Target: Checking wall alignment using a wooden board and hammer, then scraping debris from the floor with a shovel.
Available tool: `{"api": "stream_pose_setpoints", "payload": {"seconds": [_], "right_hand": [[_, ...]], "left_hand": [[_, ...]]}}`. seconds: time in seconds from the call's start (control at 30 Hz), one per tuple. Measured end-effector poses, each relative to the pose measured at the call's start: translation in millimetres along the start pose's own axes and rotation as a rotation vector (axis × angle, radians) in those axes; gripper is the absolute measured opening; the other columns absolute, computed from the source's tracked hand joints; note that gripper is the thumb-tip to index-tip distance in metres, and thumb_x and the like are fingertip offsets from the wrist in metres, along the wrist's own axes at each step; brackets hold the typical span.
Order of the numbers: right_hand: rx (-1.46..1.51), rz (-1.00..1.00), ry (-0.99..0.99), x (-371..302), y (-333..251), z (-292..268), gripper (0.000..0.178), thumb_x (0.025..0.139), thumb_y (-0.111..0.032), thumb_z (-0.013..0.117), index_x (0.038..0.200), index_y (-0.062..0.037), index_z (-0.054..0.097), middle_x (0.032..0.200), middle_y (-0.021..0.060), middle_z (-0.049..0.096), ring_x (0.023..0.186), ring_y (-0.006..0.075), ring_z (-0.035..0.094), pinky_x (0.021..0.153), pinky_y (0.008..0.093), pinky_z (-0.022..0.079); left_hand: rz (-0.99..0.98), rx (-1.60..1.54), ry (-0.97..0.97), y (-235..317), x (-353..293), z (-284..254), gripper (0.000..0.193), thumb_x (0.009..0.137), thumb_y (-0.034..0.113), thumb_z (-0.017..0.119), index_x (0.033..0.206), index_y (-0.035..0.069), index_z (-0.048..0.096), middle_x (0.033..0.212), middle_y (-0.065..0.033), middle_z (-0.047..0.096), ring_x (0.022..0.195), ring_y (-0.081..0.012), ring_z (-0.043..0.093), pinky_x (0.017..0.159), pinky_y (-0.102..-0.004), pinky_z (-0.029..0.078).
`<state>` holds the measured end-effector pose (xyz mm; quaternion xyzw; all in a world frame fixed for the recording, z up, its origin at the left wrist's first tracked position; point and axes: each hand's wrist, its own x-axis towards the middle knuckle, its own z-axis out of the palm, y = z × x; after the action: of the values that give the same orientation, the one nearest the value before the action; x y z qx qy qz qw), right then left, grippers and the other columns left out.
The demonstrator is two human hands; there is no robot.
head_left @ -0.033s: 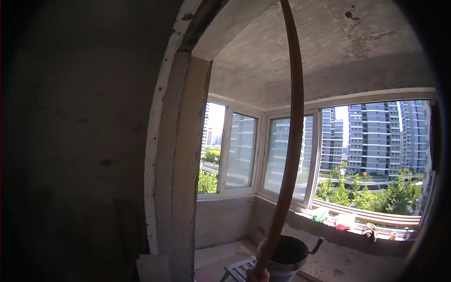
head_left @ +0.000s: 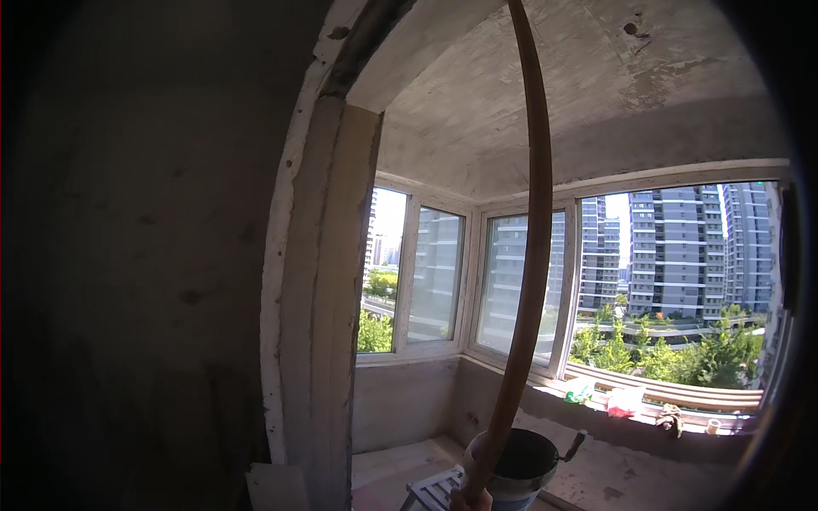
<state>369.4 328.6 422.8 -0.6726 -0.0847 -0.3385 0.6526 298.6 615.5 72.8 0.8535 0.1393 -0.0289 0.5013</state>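
A long brown wooden pole [head_left: 535, 255] dominates the head view. Its long axis runs nearly upright, from the lower edge of the picture up past the concrete ceiling [head_left: 511, 94] and out of the top of the frame, bowed a little to the right (much of that bend is likely the fisheye lens). At its foot, right on the bottom edge, a small sliver of a hand [head_left: 474, 502] shows at the pole's lower end. It seems to be closed about the shaft, but too little of it is in view to be sure of the grip or to tell whether it is the left or the right; no other hand shows. So the pole lies straight up and away from that hand, the held end low and the far end overhead. Just behind the pole's base stands a dark bucket [head_left: 521, 464], with the pale slatted top of a stool or step [head_left: 433, 491] to its left, and the window [head_left: 511, 289] beyond them. Against the earlier frame nothing differs: pole, bucket and hand stand in the same places.
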Motion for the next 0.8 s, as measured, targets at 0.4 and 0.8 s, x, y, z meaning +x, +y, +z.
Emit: {"api": "stream_pose_setpoints", "payload": {"seconds": [0.4,0.8], "right_hand": [[0.035,0.091,-0.094,-16.7,-12.9,-77.9,0.013,0.091,-0.010,0.063,0.084,-0.0058,0.052,0.063,-0.0006,0.054,0.052,0.0076,0.053,0.046,0.0239,0.041],[0.016,0.111,-0.177,-12.1,-34.5,-99.4,0.016,0.094,-0.011,0.062,0.081,-0.0043,0.054,0.062,0.0000,0.054,0.054,0.0075,0.053,0.049,0.0231,0.042]], "left_hand": [[0.074,-0.038,-0.140,-16.9,-25.6,25.8,0.027,0.085,0.030,0.066,0.096,0.006,0.071,0.079,-0.0096,0.068,0.068,-0.0215,0.064,0.061,-0.0372,0.050],[-0.431,-0.290,-0.131,1.9,-169.4,-12.7,0.018,0.088,0.018,0.065,0.096,0.002,0.068,0.076,-0.0017,0.066,0.066,-0.0088,0.061,0.057,-0.0241,0.046]]}}
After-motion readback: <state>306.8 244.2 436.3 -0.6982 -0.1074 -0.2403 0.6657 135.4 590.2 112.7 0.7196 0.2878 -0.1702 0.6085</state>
